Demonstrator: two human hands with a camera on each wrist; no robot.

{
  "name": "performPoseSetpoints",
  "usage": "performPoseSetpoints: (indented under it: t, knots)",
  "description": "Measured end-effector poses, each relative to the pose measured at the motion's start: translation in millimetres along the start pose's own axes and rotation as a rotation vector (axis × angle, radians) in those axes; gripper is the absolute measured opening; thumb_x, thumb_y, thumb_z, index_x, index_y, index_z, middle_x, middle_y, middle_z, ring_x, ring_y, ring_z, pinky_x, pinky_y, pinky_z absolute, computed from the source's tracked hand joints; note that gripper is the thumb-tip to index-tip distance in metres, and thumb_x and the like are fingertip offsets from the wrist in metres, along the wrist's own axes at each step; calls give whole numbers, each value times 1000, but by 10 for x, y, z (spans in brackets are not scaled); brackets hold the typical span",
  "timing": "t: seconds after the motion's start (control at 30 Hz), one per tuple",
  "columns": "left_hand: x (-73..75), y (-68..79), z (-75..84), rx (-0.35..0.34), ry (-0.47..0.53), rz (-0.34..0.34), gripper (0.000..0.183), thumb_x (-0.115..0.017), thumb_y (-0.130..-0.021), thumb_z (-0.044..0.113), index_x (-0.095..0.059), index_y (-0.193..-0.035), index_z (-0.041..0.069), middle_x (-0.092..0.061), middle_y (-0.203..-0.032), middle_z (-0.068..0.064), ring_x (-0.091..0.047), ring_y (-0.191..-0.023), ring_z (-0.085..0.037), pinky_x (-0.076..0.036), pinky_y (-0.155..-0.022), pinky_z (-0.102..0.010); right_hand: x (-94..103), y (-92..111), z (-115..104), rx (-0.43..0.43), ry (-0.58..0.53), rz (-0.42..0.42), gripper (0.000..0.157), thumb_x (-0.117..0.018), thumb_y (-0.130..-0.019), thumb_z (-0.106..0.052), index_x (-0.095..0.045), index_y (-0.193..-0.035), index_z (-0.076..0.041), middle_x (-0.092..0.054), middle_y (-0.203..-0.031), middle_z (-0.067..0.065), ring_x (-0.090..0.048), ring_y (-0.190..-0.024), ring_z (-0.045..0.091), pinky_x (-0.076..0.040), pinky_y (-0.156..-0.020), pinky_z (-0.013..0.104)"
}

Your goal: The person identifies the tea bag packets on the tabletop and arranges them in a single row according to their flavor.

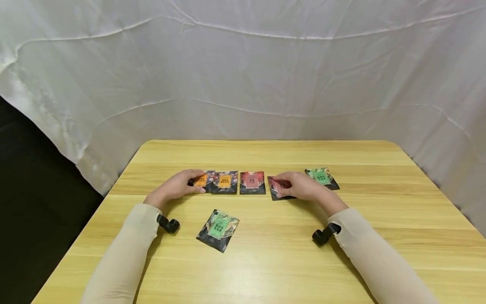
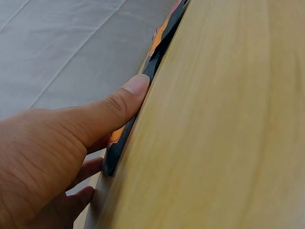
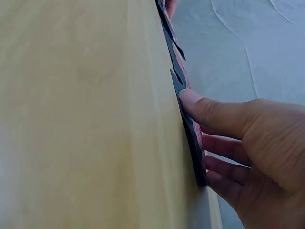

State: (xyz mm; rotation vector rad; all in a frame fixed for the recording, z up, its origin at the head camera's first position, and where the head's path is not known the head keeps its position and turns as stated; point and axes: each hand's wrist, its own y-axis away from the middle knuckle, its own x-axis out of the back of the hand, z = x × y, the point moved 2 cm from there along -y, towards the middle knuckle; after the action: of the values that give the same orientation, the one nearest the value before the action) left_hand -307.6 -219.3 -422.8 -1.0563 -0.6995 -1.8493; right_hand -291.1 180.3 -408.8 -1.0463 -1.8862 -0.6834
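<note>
6 flat packets on 1 wood-look table (image 1: 284,261): 2 orange-label, 2 red-label, 2 green-label. All dark at the near end, with food pictures round the label. 1 label panel visible per packet, bearing lines of Chinese characters; too small to read surely, brand can't be told.

4 packets form a left-to-right row on the far half: leftmost orange packet (image 1: 207,181), second orange packet (image 1: 225,182) touching it, then left red packet (image 1: 252,182) just beside, then right red packet (image 1: 274,190), slightly turned, small gap between the 2 reds. Far green packet (image 1: 322,177) is tilted, at the row's right end, beyond the right hand. Near green packet (image 1: 218,230) lies alone, nearer than the row, left of centre, turned at an angle.

2 hands, both on packets. Left hand (image 1: 180,184) clamped on leftmost orange packet: thumb at near edge, fingers round left and far side. Right hand (image 1: 303,185) clamped on right red packet: thumb at near edge, fingers on far side. Both packets on the table.

2 pale sleeves (image 1: 121,257), 2 black wrist cameras (image 1: 171,226), 1 on each wrist. Pale cloth (image 1: 243,84) behind; dark area at far left.
</note>
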Motion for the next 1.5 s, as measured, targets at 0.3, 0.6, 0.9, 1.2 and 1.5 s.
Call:
performPoseSetpoints:
  t: [0.3, 0.6, 0.9, 1.2, 1.5]
  knots:
    - [0, -23, -14, 4, -6, -3, 76, -68, -90, 47, -40, -151, 11, -39, -152, -15, -32, -140, -37, -27, -113, -55, -5, -89, -11, -50, 12, 20, 60, -73, -89, -38, -56, -140, -13, -54, -139, 13, -47, -129, 32, -38, -107, 51]
    - [4, -3, 5, 17, 5, -11, 76, -69, -90, 46, -40, -151, 12, -37, -153, -16, -30, -141, -38, -26, -113, -56, -22, -155, -5, 2, 61, 44, 59, -71, -90, -40, -57, -139, -11, -59, -133, 10, -53, -123, 29, -42, -103, 49]
    - [0, -7, 8, 14, -1, -2, 75, -69, -90, 46, -41, -151, 13, -38, -152, -16, -31, -140, -38, -26, -113, -55, -31, -186, -40, 22, 106, 45, 59, -69, -91, -40, -56, -140, -9, -56, -137, 12, -50, -127, 32, -39, -106, 50]
    - [-5, -27, -13, 10, -2, -3, 76, -69, -90, 46, -40, -151, 13, -38, -152, -16, -31, -140, -38, -26, -113, -56, -28, -188, -74, 34, 154, 33, 60, -67, -93, -41, -53, -142, -10, -50, -144, 13, -42, -134, 36, -34, -110, 53]
    - [-12, -35, 16, 19, -8, -6, 76, -69, -89, 47, -40, -151, 13, -37, -153, -16, -30, -141, -38, -25, -113, -56, -44, -177, -73, 36, 152, 30, 60, -67, -93, -41, -54, -142, -10, -51, -143, 13, -43, -134, 36, -34, -110, 52]
